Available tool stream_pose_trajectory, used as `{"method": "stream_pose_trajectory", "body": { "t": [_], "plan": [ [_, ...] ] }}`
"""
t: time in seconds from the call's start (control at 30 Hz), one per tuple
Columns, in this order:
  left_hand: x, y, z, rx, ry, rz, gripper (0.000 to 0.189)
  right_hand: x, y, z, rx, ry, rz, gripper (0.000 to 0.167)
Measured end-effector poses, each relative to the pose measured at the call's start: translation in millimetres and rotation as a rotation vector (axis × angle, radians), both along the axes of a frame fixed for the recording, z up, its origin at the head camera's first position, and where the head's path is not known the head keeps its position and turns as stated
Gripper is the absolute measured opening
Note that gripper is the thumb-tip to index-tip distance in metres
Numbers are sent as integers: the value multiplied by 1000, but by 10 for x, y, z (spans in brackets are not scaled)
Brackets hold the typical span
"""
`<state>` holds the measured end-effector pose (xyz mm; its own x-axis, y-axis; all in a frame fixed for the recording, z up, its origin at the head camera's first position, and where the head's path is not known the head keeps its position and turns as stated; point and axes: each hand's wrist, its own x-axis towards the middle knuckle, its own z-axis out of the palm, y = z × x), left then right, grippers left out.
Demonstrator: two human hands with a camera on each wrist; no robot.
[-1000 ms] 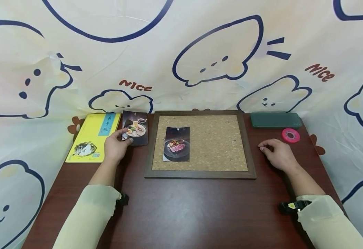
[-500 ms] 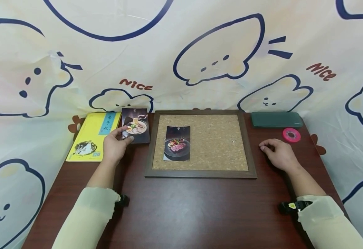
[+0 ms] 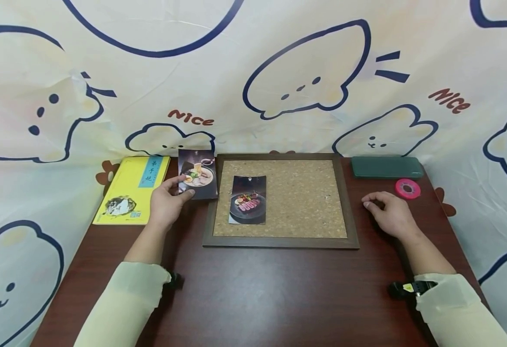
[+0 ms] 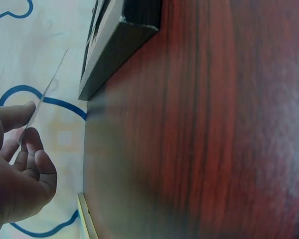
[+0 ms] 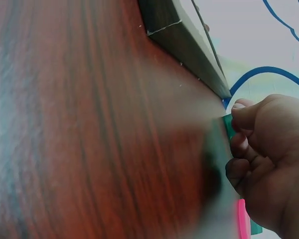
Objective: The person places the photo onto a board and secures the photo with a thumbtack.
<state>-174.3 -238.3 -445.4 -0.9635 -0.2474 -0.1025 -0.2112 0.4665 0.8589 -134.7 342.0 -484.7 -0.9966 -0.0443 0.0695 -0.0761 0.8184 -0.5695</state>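
Note:
In the head view my left hand [image 3: 166, 202] pinches a photo card [image 3: 198, 176] of a noodle bowl by its left edge, thumb in front. The left wrist view shows that card [image 4: 51, 82] nearly edge-on, lifted off the table. Its right side overlaps the left frame edge of a cork board [image 3: 301, 202]. On the cork, toward the left, is a second photo card [image 3: 247, 202] with sliced meat on a dark plate, a small pin at its top. Right of the board my right hand [image 3: 390, 214] holds nothing, its fingers loosely curled.
A yellow book [image 3: 127, 193] lies left of the left hand. A dark green case [image 3: 385, 167] and a round pink object [image 3: 407, 189] with a pale centre lie at the back right. Behind the brown table [image 3: 270, 294] hangs a patterned cloth [image 3: 279, 58].
My left hand has lifted the noodle photo card from beside the book and carried it right, to the board's left edge. The right hand has stayed in place.

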Motion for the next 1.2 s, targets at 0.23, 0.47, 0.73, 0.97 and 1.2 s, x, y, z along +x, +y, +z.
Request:
{"method": "stream_pose_trajectory", "body": {
  "t": [0.23,0.47,0.73,0.97,1.2],
  "plan": [
    [24,66,18,53,12,-45,50,-34,-48,49,-23,9,-7,21],
    [43,150,21,62,29,-56,47,-57,-134,83,-47,3,-18,22],
    [52,243,10,70,8,-82,47,-64,-221,83,-67,8,-23,20],
    [40,329,-35,54,21,-94,46,-84,-302,85,-77,14,-29,19],
    [32,419,-50,53,26,-112,47,-109,-376,115,-75,33,-19,19]
  ]
}}
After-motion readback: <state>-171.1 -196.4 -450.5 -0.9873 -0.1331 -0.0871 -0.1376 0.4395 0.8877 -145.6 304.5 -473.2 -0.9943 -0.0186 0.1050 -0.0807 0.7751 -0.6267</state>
